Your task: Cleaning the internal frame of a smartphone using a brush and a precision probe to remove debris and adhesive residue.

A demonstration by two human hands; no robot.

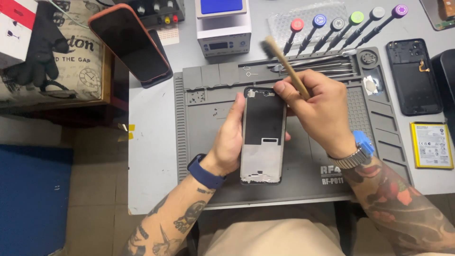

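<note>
My left hand [229, 142] grips an opened phone frame [263, 135] by its left edge and holds it upright over the grey repair mat [199, 142]. The frame's inner side faces me, dark at the top and bare metal below. My right hand [317, 106] holds a small wooden-handled brush [284, 61] like a pen. Its handle end rests near the frame's top right corner, and the bristle end points up and away to the left.
A row of coloured-cap screwdrivers [341, 26] lies at the back right. A black phone back cover [413, 76] and a yellow-edged battery [431, 144] sit to the right. An orange-cased phone [129, 42] leans on a stand, and a white and blue heating unit [222, 26] stands behind the mat.
</note>
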